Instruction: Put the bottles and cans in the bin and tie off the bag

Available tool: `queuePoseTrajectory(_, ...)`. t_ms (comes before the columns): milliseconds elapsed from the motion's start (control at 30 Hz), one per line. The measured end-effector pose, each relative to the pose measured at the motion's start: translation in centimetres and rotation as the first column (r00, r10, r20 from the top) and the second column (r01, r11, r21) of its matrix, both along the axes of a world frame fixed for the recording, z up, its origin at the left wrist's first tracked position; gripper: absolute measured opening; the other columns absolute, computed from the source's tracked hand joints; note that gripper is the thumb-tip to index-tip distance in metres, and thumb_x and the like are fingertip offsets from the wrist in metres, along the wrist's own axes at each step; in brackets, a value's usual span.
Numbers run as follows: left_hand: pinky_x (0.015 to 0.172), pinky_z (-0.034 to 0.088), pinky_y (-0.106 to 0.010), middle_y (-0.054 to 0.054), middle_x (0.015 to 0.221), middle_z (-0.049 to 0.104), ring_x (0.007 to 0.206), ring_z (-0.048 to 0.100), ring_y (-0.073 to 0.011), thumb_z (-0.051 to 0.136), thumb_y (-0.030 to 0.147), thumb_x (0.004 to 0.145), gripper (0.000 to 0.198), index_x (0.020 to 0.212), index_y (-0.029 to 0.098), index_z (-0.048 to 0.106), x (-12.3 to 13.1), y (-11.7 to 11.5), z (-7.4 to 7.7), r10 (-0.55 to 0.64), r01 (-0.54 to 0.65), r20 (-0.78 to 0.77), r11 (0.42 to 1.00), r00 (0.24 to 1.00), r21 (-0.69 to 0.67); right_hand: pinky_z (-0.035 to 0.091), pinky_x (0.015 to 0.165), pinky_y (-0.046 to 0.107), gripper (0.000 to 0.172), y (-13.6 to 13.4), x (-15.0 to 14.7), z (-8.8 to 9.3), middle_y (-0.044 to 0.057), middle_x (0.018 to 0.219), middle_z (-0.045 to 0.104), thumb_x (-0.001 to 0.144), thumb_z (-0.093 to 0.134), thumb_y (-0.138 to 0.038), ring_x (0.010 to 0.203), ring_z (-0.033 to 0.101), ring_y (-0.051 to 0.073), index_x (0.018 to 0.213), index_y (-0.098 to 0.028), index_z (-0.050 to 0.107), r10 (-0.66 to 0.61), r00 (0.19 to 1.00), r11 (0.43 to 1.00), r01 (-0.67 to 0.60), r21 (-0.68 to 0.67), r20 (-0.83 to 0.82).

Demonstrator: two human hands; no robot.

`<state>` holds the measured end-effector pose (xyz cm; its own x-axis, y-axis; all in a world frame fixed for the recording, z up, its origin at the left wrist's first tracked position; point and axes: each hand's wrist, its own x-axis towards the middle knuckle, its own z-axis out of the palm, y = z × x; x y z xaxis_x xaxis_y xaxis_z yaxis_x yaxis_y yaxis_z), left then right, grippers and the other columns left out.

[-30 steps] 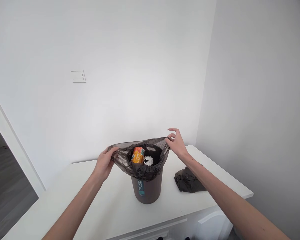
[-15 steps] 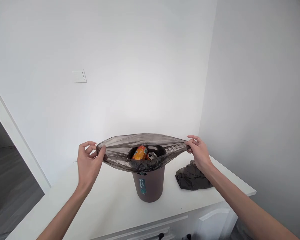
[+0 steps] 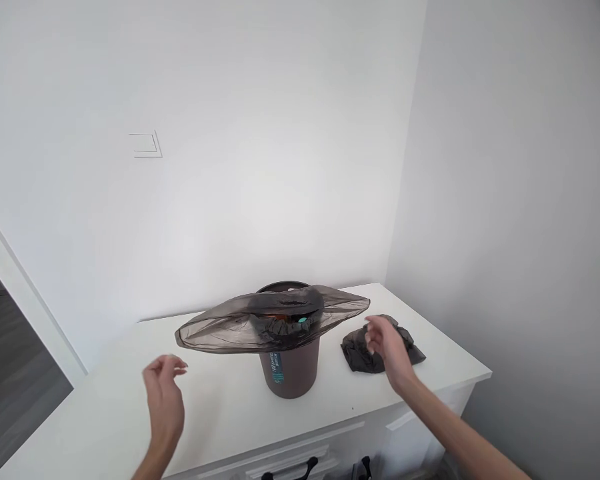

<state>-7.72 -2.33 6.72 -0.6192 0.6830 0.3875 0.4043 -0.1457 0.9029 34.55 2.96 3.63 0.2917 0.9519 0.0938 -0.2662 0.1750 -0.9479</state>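
A dark brown trash bin stands upright on the white countertop, a blue-green label on its front. Across its mouth lies a sheer black trash bag, its two ends sticking out sideways past the rim. Through the bag's narrowed opening show bits of orange and teal; the cans there are mostly hidden. My left hand is below and left of the bag's left tip, empty, its fingers loosely bent. To the right of the bin, my right hand hovers in front of a crumpled black bag, fingers half curled and holding nothing.
The white cabinet top backs onto a wall and ends at a corner on the right. Black handles stick out from the cabinet front. A light switch is on the wall; a doorway opens at left.
Both hands have let go of the trash bag and drawn back toward me. The bag's edges have sunk onto the bin, covering most of the cans. The view has shifted slightly.
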Motion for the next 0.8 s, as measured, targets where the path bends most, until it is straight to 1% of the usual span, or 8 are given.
queuePoseTrajectory(100, 0.111, 0.046, -0.052, -0.012, 0.131, 0.062, 0.126, 0.058, -0.0330, 0.040, 0.062, 0.095, 0.048, 0.115, 0.023, 0.058, 0.8, -0.6, -3.7, -0.247, 0.217, -0.127, 0.953, 0.961, -0.211, 0.053, 0.090, 0.038, 0.045, -1.5, -1.8, -1.8, 0.007, 0.119, 0.067, 0.091, 0.062, -0.059, 0.108, 0.064, 0.026, 0.124, -0.029, 0.065, 0.170, 0.949, 0.984, -0.178, 0.003, 0.265)
queuePoseTrajectory(200, 0.122, 0.034, -0.051, -0.013, 0.157, 0.048, 0.151, 0.037, -0.0344, 0.045, 0.066, 0.093, 0.062, 0.138, 0.024, 0.052, 2.6, 0.0, -4.0, -0.448, 0.402, -0.080, 0.858, 0.891, -0.320, 0.042, 0.114, 0.046, 0.068, -1.4, -3.4, -0.8, 0.007, 0.156, 0.048, 0.090, 0.064, -0.064, 0.141, 0.047, 0.029, 0.150, -0.035, 0.048, 0.334, 0.872, 0.932, -0.363, 0.012, 0.358)
queuePoseTrajectory(300, 0.126, 0.027, -0.048, -0.015, 0.158, 0.049, 0.156, 0.028, -0.0337, 0.053, 0.067, 0.091, 0.066, 0.139, 0.022, 0.055, 4.7, 1.9, -0.6, -0.471, 0.487, 0.126, 0.827, 0.873, -0.283, 0.035, 0.121, 0.048, 0.073, 0.9, -5.1, 2.4, 0.005, 0.161, 0.044, 0.089, 0.065, -0.067, 0.148, 0.041, 0.030, 0.151, -0.034, 0.047, 0.368, 0.867, 0.921, -0.389, -0.008, 0.337)
queuePoseTrajectory(400, 0.122, 0.036, -0.042, -0.011, 0.149, 0.060, 0.150, 0.041, -0.0306, 0.066, 0.059, 0.089, 0.053, 0.129, 0.025, 0.063, 7.0, 3.8, 4.3, -0.467, 0.513, 0.288, 0.851, 0.836, -0.109, 0.027, 0.126, 0.047, 0.068, 4.0, -6.5, 5.8, 0.006, 0.156, 0.052, 0.089, 0.062, -0.070, 0.150, 0.038, 0.030, 0.142, -0.029, 0.060, 0.290, 0.914, 0.953, -0.302, -0.002, 0.283)
queuePoseTrajectory(500, 0.115, 0.045, -0.039, -0.012, 0.133, 0.071, 0.144, 0.049, -0.0300, 0.071, 0.054, 0.089, 0.038, 0.110, 0.023, 0.071, 8.9, 5.4, 8.4, -0.398, 0.449, 0.501, 0.893, 0.769, 0.021, 0.027, 0.126, 0.049, 0.061, 6.5, -7.3, 8.3, 0.005, 0.148, 0.060, 0.090, 0.057, -0.073, 0.146, 0.045, 0.030, 0.130, -0.028, 0.070, 0.245, 0.931, 0.962, -0.269, 0.053, 0.271)
queuePoseTrajectory(600, 0.107, 0.052, -0.037, -0.012, 0.121, 0.075, 0.133, 0.059, -0.0269, 0.062, 0.048, 0.097, 0.030, 0.102, 0.021, 0.073, 10.1, 6.5, 11.0, -0.431, 0.450, 0.602, 0.883, 0.672, 0.130, 0.032, 0.123, 0.046, 0.055, 7.7, -8.0, 10.0, 0.004, 0.138, 0.068, 0.091, 0.055, -0.074, 0.139, 0.053, 0.028, 0.116, -0.028, 0.075, 0.295, 0.924, 0.935, -0.331, 0.124, 0.244)
queuePoseTrajectory(700, 0.094, 0.058, -0.034, -0.010, 0.105, 0.077, 0.110, 0.071, -0.0215, 0.046, 0.037, 0.104, 0.031, 0.098, 0.020, 0.072, 10.4, 7.3, 12.9, -0.528, 0.500, 0.607, 0.833, 0.594, 0.236, 0.044, 0.114, 0.043, 0.051, 8.0, -8.8, 11.5, 0.007, 0.128, 0.073, 0.092, 0.056, -0.071, 0.131, 0.059, 0.027, 0.107, -0.025, 0.073, 0.387, 0.919, 0.892, -0.395, 0.220, 0.077)
queuePoseTrajectory(800, 0.081, 0.059, -0.031, -0.001, 0.071, 0.064, 0.074, 0.069, -0.0142, 0.046, 0.024, 0.101, 0.026, 0.080, 0.021, 0.060, 10.2, 7.8, 14.3, -0.580, 0.506, 0.601, 0.804, 0.550, 0.312, 0.056, 0.095, 0.042, 0.043, 8.3, -9.3, 12.9, 0.006, 0.095, 0.075, 0.090, 0.061, -0.069, 0.105, 0.069, 0.026, 0.095, -0.026, 0.063, 0.442, 0.889, 0.871, -0.393, 0.294, -0.120)
